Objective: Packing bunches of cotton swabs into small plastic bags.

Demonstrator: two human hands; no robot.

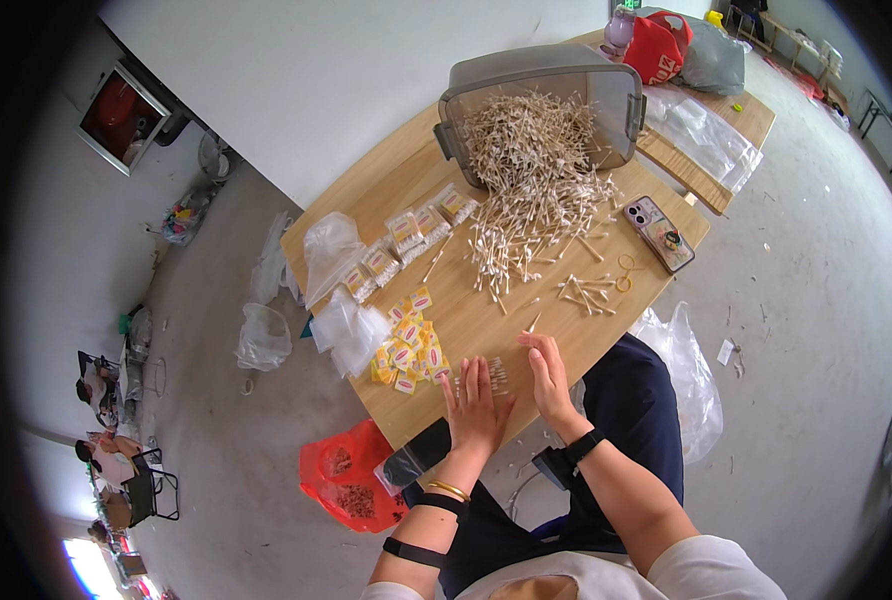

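My left hand (478, 408) lies palm down near the table's front edge, its fingers stretched over a small flat row of cotton swabs (498, 377). Part of that row is hidden under the fingers. To its right, my right hand (548, 382) rests with fingers extended, its palm turned toward the row and a gap between the two hands. One loose cotton swab (534, 323) lies just beyond the right fingertips. Left of my left hand is a heap of small yellow and white cards (413, 348). A large pile of cotton swabs (511, 215) spills across the table from a tipped grey plastic bin (541, 68).
Several filled clear packs (404, 230) line the table's left side beside clear plastic bags (331, 252). A phone (658, 234) and yellow rings (624, 274) lie at the right edge. A red plastic bag (318, 470) hangs below the near-left corner, by a dark flat object (418, 455).
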